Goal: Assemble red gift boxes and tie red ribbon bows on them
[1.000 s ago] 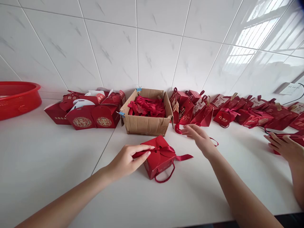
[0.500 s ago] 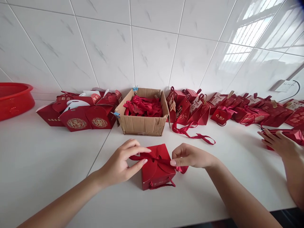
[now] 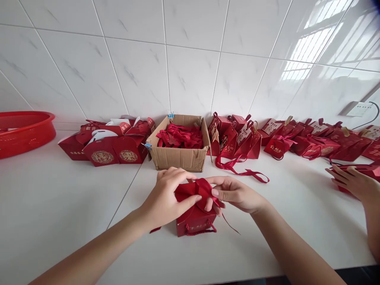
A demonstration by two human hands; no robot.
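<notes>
A small red gift box [image 3: 194, 219] with a cord handle stands on the white counter in front of me. A red ribbon [image 3: 204, 189] crosses its top in a loop. My left hand [image 3: 168, 196] pinches the ribbon from the left over the box top. From the right, my right hand [image 3: 234, 194] pinches the same ribbon, and one thin tail hangs down beside the box. Both hands meet above the box.
Behind stands a cardboard box [image 3: 179, 156] full of red ribbons. Red gift boxes [image 3: 109, 144] lie at its left, a long row of red gift bags [image 3: 297, 138] at its right, and a loose ribbon [image 3: 243, 170]. A red basket [image 3: 23, 132] sits far left. Another person's hand [image 3: 353, 182] rests far right.
My right hand came back from the loose ribbon to the box and took the ribbon there. Both hands have drawn the ribbon together into a loop over the top.
</notes>
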